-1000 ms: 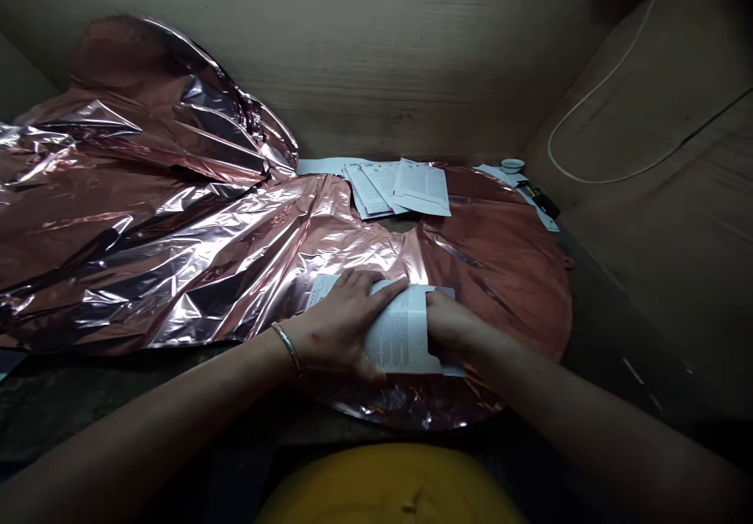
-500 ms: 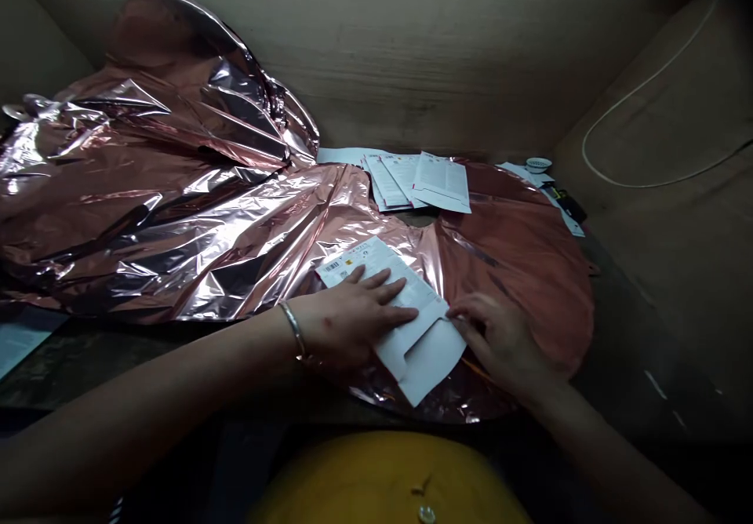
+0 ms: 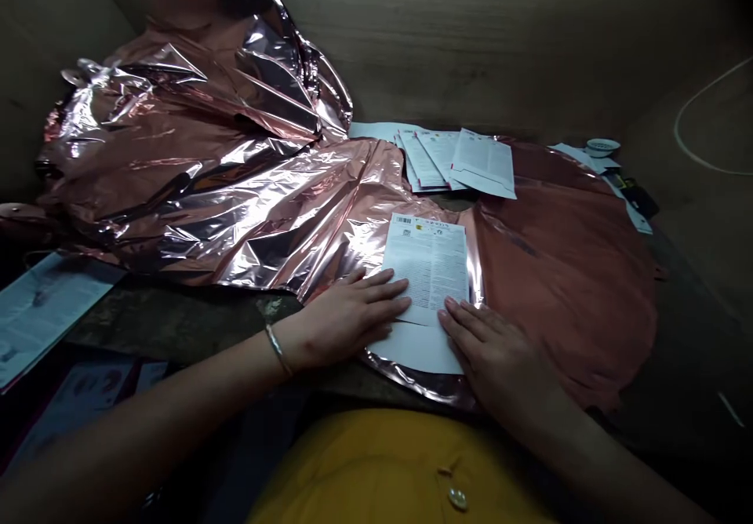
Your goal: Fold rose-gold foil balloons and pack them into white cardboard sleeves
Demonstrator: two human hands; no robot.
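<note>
A white printed card (image 3: 428, 273) lies flat on a flattened rose-gold foil balloon (image 3: 565, 265) near the table's front edge. My left hand (image 3: 347, 316) rests open on the card's left edge, fingers stretched out, a thin bangle on the wrist. My right hand (image 3: 494, 351) lies open with its fingertips on the card's lower right part. The card's lower flap is blank white; its upper part carries small print and a barcode.
A heap of crumpled rose-gold foil (image 3: 194, 163) fills the left and back. A fan of more printed cards (image 3: 459, 163) lies at the back centre. A small white bowl (image 3: 602, 147) and dark items sit at the back right. Papers (image 3: 41, 312) lie at the left. Wooden walls enclose the table.
The card was folded between both hands a second ago; it now lies unfolded and straight, both hands flat on it. The view has shifted left and down.
</note>
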